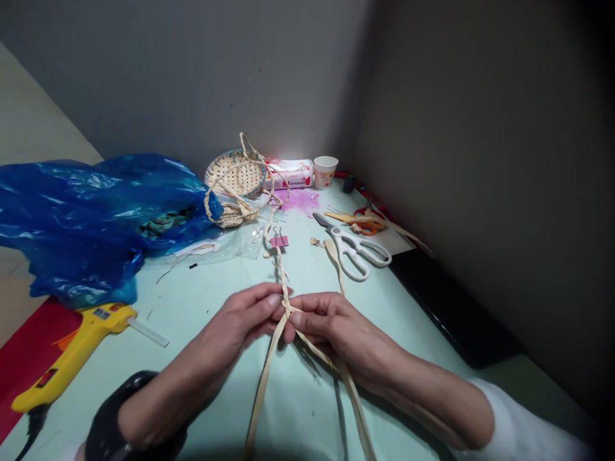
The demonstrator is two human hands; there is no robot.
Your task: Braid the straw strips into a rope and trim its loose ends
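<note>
A pale braided straw cord [282,272] runs from a pink binder clip [279,241] down to my fingers. My left hand [252,310] pinches the braid's lower end from the left. From the right, my right hand [327,317] pinches the same spot, thumb and forefinger on the strands. Below the fingers, loose flat straw strands [263,384] spread toward me, one to the left and others to the right under my right hand. Past the clip, the finished braid loops up to a small woven basket [236,174] and a coil of braid [233,216].
A blue plastic bag [96,211] and a yellow glue gun [77,352] lie at left. White-handled scissors [353,250] and orange-handled scissors [369,224] are at right, beside a black flat object [451,301]. A paper cup [325,171] and tissue pack [291,174] stand behind.
</note>
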